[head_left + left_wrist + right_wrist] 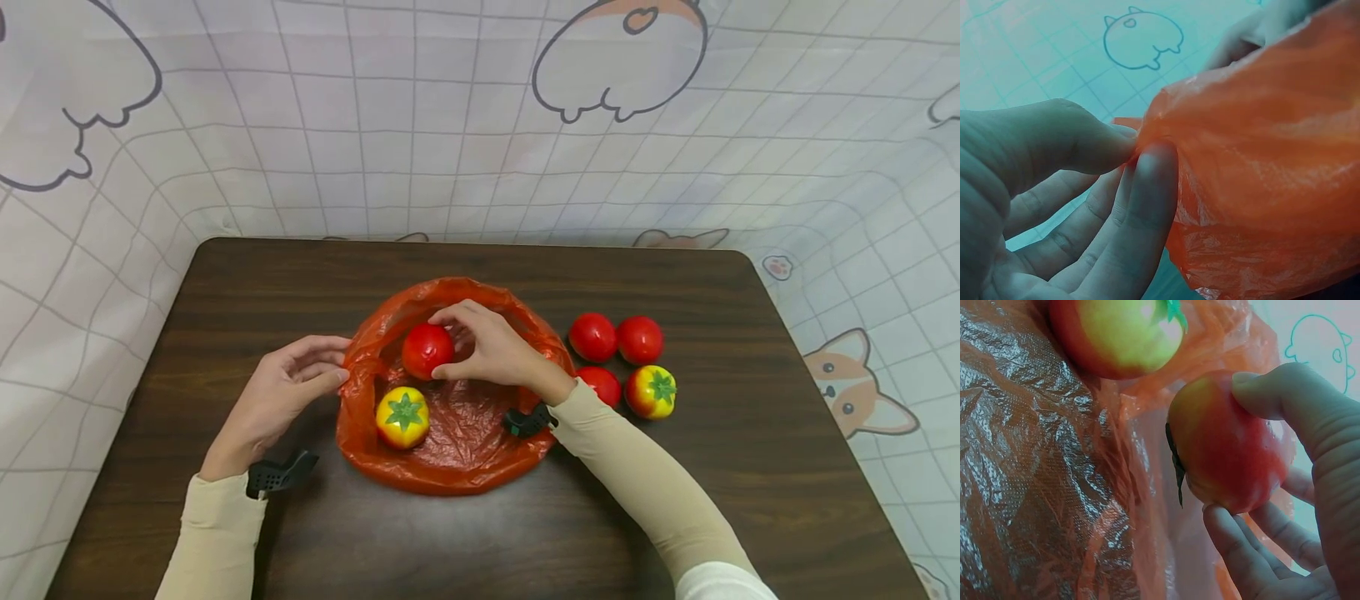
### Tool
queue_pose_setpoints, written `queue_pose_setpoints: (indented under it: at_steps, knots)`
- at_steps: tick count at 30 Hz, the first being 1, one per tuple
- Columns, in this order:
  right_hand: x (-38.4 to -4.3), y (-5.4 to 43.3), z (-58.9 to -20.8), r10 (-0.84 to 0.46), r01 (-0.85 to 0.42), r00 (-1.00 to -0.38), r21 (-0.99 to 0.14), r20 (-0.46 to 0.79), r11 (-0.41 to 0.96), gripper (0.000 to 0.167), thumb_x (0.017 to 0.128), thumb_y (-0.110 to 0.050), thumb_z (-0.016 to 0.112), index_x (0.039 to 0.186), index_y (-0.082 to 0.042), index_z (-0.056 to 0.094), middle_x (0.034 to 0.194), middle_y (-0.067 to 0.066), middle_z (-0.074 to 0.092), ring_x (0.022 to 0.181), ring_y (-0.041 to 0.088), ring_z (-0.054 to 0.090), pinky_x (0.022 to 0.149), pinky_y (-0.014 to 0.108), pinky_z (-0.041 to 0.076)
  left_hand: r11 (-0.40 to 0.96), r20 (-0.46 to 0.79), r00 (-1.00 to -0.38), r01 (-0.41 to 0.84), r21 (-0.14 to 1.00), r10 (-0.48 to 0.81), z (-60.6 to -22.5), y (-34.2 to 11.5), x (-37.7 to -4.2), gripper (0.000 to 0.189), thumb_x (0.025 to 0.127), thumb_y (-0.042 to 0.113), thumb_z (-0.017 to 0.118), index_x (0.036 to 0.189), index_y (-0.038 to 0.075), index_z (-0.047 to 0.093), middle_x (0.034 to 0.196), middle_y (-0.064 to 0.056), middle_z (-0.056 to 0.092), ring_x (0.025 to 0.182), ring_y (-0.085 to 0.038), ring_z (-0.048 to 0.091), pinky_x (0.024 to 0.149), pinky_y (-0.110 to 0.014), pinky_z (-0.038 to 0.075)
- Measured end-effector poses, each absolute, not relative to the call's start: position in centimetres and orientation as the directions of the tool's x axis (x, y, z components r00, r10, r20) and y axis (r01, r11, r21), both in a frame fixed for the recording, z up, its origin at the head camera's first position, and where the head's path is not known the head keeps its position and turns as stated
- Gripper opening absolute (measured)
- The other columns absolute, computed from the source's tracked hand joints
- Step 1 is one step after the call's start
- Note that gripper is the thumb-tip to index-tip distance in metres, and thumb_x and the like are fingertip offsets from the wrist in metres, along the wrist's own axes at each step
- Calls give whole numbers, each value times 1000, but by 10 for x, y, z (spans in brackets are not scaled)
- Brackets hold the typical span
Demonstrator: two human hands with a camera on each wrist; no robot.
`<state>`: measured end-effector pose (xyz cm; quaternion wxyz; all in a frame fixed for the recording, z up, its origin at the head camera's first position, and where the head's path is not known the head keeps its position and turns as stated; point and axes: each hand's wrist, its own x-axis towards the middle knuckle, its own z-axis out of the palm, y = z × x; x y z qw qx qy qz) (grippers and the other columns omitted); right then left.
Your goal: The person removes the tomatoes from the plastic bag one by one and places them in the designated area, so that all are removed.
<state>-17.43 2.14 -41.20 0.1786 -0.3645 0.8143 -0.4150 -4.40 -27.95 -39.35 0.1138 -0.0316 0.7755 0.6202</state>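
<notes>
A red-orange plastic bag (pixel 465 425) lies spread on the table with its mouth rolled wide. My left hand (pixel 277 396) pinches the bag's left rim between thumb and fingers, as the left wrist view shows up close. Over the inside of the bag, my right hand (pixel 491 346) grips a red tomato (pixel 426 350). In the right wrist view this tomato (pixel 1232 447) has a yellowish side and a green leafy top, with thumb and fingertips around it. A second tomato (pixel 403 418), yellow and red with a green star-shaped top, sits in the bag just in front of the held one.
Several more tomatoes stand clustered right of the bag: red ones (pixel 593 337) and a red-yellow one (pixel 651 392) with its green top showing. My right sleeve (pixel 637 467) partly covers one. The dark wooden table (pixel 300 283) meets a white checked cloth (pixel 420 125) behind.
</notes>
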Motion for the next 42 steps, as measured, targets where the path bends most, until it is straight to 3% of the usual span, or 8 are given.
queue_pose_setpoints:
  at_steps: [22, 32, 42]
  knots:
    - [-168, 49, -391, -711, -409, -703, -827, 16, 386, 65, 80, -32, 90, 136, -20, 59, 133, 0, 58, 113, 16, 66, 93, 29, 62, 248, -211, -973, -183, 951, 92, -394, -282, -37, 49, 99, 30, 71, 142, 11, 56, 120, 4, 69, 104, -7, 74, 91, -24, 62]
    - [-167, 65, -380, -677, -418, -734, -820, 51, 390, 65, 79, -30, 91, 136, -20, 59, 128, 1, 59, 113, 21, 68, 95, 43, 63, 264, -186, -978, -155, 952, 98, -391, -280, -39, 49, 100, 29, 70, 142, 9, 56, 117, 6, 69, 103, -5, 74, 89, -21, 62]
    - [-164, 84, -370, -650, -440, -756, -790, 71, 427, 65, 80, -31, 90, 136, -18, 59, 132, 0, 59, 115, 17, 65, 98, 35, 62, 266, -217, -971, -184, 946, 100, -389, -276, -40, 50, 99, 32, 71, 142, 12, 56, 119, 4, 69, 104, -7, 74, 92, -23, 61]
